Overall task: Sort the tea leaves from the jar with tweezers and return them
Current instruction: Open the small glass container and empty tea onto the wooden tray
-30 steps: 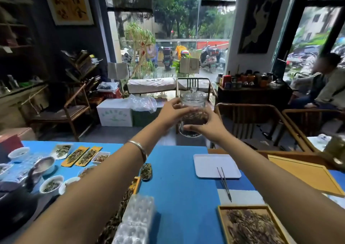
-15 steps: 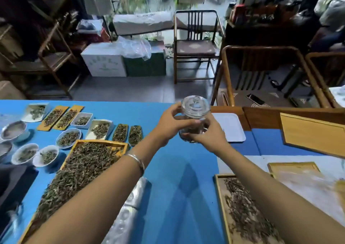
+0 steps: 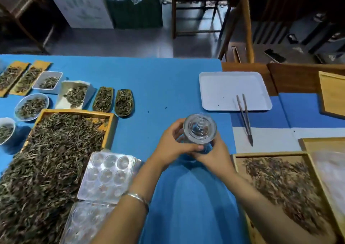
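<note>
A clear glass jar [image 3: 200, 128] with a glass lid sits low over the blue table [image 3: 155, 86], seen from above. My left hand [image 3: 172, 145] grips its left side and my right hand [image 3: 214, 152] wraps its near right side. The tea inside is hidden by the lid and my fingers. Metal tweezers [image 3: 245, 118] lie to the right, their far end on a white tray [image 3: 229, 86] that holds only a few specks.
A wooden tray of dark leaves [image 3: 280, 184] lies at the near right. A large wooden tray of tea [image 3: 61, 146], small dishes [image 3: 31, 106] and scoops fill the left. Clear plastic moulds [image 3: 108, 176] sit near my left forearm. Chairs stand beyond the table.
Both hands have brought the jar down from chest height out in front to just above the table near me. My view has tilted down onto the table.
</note>
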